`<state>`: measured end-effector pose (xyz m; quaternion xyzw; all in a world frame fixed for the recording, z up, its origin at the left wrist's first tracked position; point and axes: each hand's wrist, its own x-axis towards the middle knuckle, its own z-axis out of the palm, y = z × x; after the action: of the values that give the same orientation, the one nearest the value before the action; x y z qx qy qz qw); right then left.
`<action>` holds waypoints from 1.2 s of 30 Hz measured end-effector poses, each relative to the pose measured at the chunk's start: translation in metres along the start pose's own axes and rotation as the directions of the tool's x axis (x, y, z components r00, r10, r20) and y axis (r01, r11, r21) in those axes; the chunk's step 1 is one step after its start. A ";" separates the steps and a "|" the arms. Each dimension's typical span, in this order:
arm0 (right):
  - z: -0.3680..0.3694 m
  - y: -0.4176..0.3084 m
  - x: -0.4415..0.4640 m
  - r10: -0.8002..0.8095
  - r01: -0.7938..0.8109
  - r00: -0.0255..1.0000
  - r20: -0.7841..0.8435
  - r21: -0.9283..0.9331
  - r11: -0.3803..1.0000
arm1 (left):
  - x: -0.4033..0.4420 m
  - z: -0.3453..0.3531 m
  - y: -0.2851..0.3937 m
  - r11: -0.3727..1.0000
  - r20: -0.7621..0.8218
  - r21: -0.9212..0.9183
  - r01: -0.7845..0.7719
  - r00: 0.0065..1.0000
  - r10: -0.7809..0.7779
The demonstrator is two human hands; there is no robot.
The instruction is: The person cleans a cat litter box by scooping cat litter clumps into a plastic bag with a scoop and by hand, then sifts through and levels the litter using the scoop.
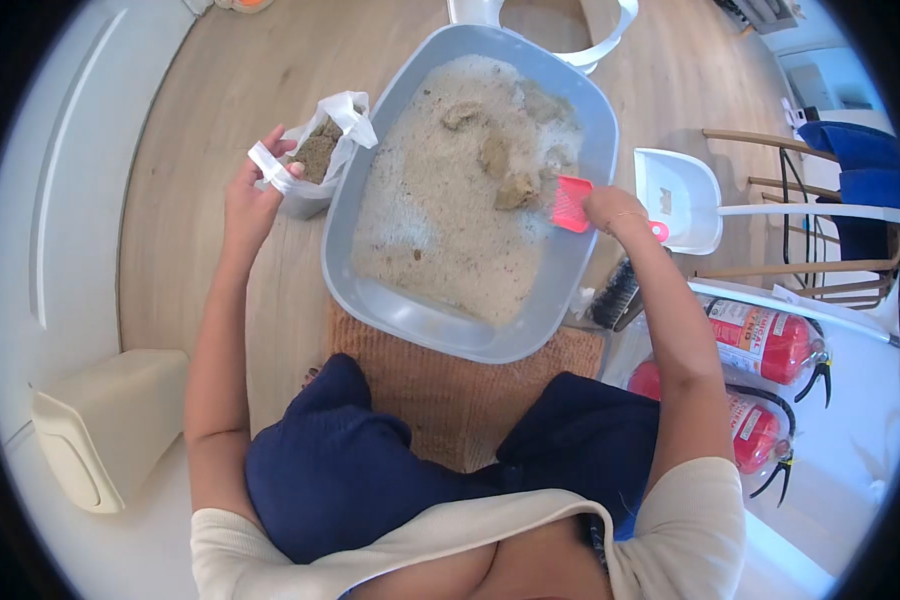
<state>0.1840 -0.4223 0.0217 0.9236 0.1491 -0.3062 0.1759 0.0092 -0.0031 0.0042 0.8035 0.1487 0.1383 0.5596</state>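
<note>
A grey litter box [342, 250] filled with sandy cat litter [410, 200] lies in front of me, with darker clumps [515, 190] in its upper right half. My right hand [612, 208] grips a pink litter scoop [572, 204] at the box's right wall; the slotted head is over the litter beside the clumps. To the left of the box, my left hand [260, 180] holds the edge of a white plastic bag [348, 112] by its fingers. Brownish clumped litter [317, 152] shows in the bag's open mouth.
A white dustpan [676, 195] and a black-bristled brush [615, 294] lie right of the box. Two red fire extinguishers [765, 340] stand nearer me. Beyond the box is a white frame-like lid [610, 40]. A cream bin [120, 425] is at left, a brown mat [440, 400] underneath.
</note>
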 end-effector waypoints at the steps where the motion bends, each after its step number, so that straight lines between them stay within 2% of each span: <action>1: 0.002 0.000 -0.001 -0.002 0.003 1.000 -0.015 0.072 0.997 | 0.000 0.000 -0.001 1.000 0.004 -0.011 -0.002 1.000 0.002; 2: 0.005 -0.002 -0.001 0.001 -0.001 1.000 -0.012 0.072 0.997 | 0.001 0.001 -0.001 1.000 0.010 -0.023 -0.005 1.000 0.006; 4: 0.024 -0.004 0.006 -0.121 0.119 0.993 0.004 0.138 0.983 | 0.003 0.003 -0.003 0.999 -0.007 -0.047 -0.019 1.000 0.018; 5: 0.038 -0.003 0.013 -0.123 0.121 0.992 0.003 0.141 0.983 | 0.003 0.002 -0.004 0.997 -0.033 -0.064 -0.031 0.999 0.029; 8: 0.074 -0.006 0.030 -0.208 0.217 0.976 -0.067 0.218 0.951 | 0.002 0.003 0.000 0.991 -0.079 -0.105 -0.089 0.994 0.081; 10: 0.087 -0.014 0.018 -0.093 0.067 0.995 0.022 0.544 0.837 | 0.002 0.001 0.001 0.992 -0.055 -0.095 -0.088 0.995 0.083; 11: 0.095 -0.017 0.013 -0.206 0.204 0.977 -0.060 0.549 0.811 | 0.002 0.002 0.002 0.992 -0.032 -0.087 -0.095 0.995 0.092; 13: 0.111 -0.032 -0.002 -0.354 0.379 0.919 -0.171 0.628 0.680 | 0.002 0.005 0.003 0.993 -0.029 -0.090 -0.080 0.997 0.077; 15: 0.119 -0.067 -0.010 -0.405 0.425 0.890 -0.209 0.702 0.571 | 0.004 0.006 0.003 0.995 -0.036 -0.077 -0.065 0.997 0.062; 16: 0.115 -0.091 -0.017 -0.257 0.161 0.966 -0.034 0.856 0.492 | 0.004 0.008 0.001 0.990 -0.032 -0.125 -0.059 0.998 0.055; 17: 0.114 -0.107 -0.023 -0.132 -0.120 0.975 0.177 0.927 0.356 | 0.005 0.010 0.000 0.983 -0.024 -0.173 -0.054 0.998 0.050; 18: 0.120 -0.115 -0.022 -0.138 -0.116 0.975 0.173 0.930 0.348 | 0.005 0.010 0.001 0.985 -0.022 -0.163 -0.057 0.998 0.054; 20: 0.141 -0.127 -0.014 -0.023 -0.017 0.999 0.025 0.955 0.296 | 0.005 0.009 0.002 0.993 -0.054 -0.111 -0.044 0.998 0.038; 21: 0.146 -0.129 -0.009 -0.031 -0.013 0.999 0.024 0.954 0.298 | 0.005 0.008 0.000 0.993 -0.061 -0.107 -0.042 0.998 0.036; 23: 0.155 -0.127 -0.002 0.025 0.102 0.991 -0.129 0.878 0.467 | 0.003 0.005 -0.004 0.993 -0.053 -0.096 -0.069 0.997 0.064; 24: 0.156 -0.127 -0.001 0.019 0.105 0.992 -0.129 0.878 0.468 | 0.001 0.005 -0.003 0.994 -0.057 -0.093 -0.066 0.997 0.061; 26: 0.152 -0.128 0.004 0.210 0.142 0.914 -0.346 0.760 0.634 | 0.002 0.005 0.001 0.994 -0.056 -0.103 -0.032 0.998 0.026; 27: 0.152 -0.129 0.004 0.210 0.145 0.913 -0.349 0.759 0.634 | 0.003 0.004 0.002 0.994 -0.059 -0.103 -0.035 0.998 0.029; 29: 0.154 -0.132 0.004 0.300 0.197 0.828 -0.473 0.747 0.635 | 0.004 0.004 0.002 0.995 -0.040 -0.087 -0.056 0.998 0.052; 30: 0.161 -0.134 0.007 0.300 0.193 0.830 -0.471 0.747 0.636 | 0.003 0.005 0.002 0.995 -0.038 -0.090 -0.052 0.998 0.049; 32: 0.178 -0.140 0.021 0.212 0.246 0.925 -0.316 0.921 0.302 | 0.004 0.005 0.001 0.995 -0.032 -0.093 -0.039 0.999 0.036; 33: 0.183 -0.144 0.019 0.214 0.247 0.924 -0.317 0.922 0.299 | 0.004 0.006 0.001 0.995 -0.029 -0.091 -0.042 0.999 0.039; 36: 0.192 -0.155 0.008 0.087 0.329 0.914 -0.396 0.850 0.411 | 0.004 0.004 -0.001 0.995 -0.026 -0.091 -0.045 0.999 0.043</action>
<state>0.0324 -0.3622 -0.1641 0.8977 0.0595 -0.1646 -0.4042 0.0143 -0.0053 0.0024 0.7785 0.1312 0.1669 0.5906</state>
